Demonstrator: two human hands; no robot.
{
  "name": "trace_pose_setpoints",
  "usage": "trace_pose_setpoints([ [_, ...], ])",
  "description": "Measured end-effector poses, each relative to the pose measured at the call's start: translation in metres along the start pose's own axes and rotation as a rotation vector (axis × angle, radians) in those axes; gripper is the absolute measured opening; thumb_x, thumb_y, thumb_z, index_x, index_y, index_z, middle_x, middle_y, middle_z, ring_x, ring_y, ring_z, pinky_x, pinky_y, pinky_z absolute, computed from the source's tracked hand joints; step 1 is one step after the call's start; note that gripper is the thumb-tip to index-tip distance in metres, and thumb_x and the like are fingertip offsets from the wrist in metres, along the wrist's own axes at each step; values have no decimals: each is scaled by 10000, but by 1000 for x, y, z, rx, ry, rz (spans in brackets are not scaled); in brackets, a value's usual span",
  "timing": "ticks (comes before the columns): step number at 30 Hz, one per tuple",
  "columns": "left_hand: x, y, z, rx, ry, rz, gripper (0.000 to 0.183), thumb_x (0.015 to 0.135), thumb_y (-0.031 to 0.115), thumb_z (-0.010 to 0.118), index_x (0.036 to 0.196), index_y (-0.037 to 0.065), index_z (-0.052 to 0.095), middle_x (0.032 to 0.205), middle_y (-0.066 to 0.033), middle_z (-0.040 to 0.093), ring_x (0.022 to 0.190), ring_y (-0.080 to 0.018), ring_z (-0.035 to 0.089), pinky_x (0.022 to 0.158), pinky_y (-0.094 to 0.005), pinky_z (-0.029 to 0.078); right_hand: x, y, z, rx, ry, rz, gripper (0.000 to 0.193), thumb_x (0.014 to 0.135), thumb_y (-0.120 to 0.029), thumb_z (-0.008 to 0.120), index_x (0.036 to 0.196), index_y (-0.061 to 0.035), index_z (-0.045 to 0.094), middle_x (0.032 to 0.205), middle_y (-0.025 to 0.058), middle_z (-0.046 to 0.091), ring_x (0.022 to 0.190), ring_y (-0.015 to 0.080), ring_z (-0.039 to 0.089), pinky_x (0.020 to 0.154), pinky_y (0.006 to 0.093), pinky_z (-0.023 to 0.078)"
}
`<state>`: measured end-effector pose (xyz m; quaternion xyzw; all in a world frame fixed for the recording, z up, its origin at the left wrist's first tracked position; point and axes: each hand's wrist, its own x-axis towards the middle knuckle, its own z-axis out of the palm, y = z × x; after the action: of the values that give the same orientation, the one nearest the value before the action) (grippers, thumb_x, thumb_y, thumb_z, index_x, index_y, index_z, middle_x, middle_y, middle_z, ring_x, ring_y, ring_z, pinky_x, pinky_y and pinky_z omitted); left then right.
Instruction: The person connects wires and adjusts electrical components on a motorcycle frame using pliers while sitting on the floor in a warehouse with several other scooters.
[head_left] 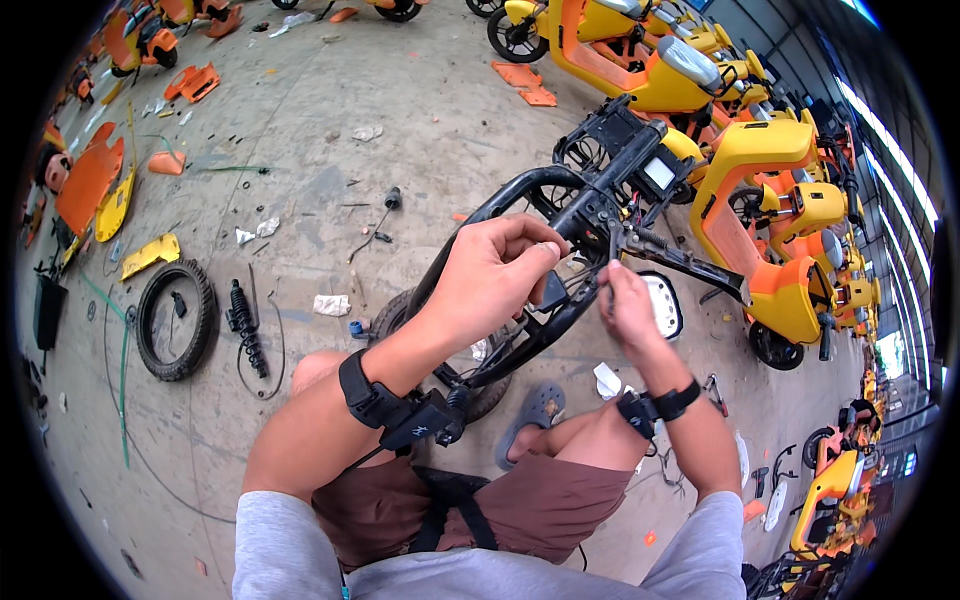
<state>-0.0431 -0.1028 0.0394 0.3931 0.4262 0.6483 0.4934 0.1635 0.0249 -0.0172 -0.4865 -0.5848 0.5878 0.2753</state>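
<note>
A stripped black scooter frame (515,352) lies in front of me, with bare wires and brackets around its middle. Over its near tube, my left hand (500,268) is closed, thumb and forefinger pinched together beside the frame; anything between them is too small to make out. My right hand (633,305) grips a slim grey metal tool (613,243), wrench-like in shape, whose upper end reaches the frame's middle near a coil spring (652,238). Both wrists wear black straps with small devices.
At left lie a loose tyre (148,345), a black shock absorber (243,325) and a yellow panel (150,256). A white tray with a black rim (680,322) sits right of my right hand, with red-handled pliers (716,393) nearer me. Yellow-orange scooters (752,165) line the right side.
</note>
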Motion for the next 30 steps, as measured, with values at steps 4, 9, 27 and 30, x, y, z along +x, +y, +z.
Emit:
trace_pose_setpoints([
  [4,9,-5,12,15,7,48,156,900,91,568,933,-40,646,573,-31,574,425,-44,473,394,-193,333,25,22,89,351,321,-166,377,1034,-342,320,892,-39,493,599,21,475,479,108,432,446,269,365],
  [9,9,-5,16,84,-2,3,164,898,102,581,949,-37,650,575,-35,567,429,-54,470,394,-194,340,60,9,122,362,356,-184,387,1036,-366,311,988,-16,470,829,102,540,694,188,542,620,327,462],
  [27,9,-10,19,124,-2,10,175,912,88,557,989,-47,638,584,-35,555,440,-55,459,396,-192,347,-4,-9,-24,-56,-130,10,403,1009,-360,407,736,-87,522,563,-28,437,467,71,412,428,237,315],
  [30,9,-10,21,132,-5,-6,176,911,89,557,984,-49,639,581,-36,554,438,-57,459,397,-193,344,-1,-7,-36,-124,-184,-70,412,1009,-368,407,727,-90,519,564,-36,436,457,65,387,426,236,294],
])
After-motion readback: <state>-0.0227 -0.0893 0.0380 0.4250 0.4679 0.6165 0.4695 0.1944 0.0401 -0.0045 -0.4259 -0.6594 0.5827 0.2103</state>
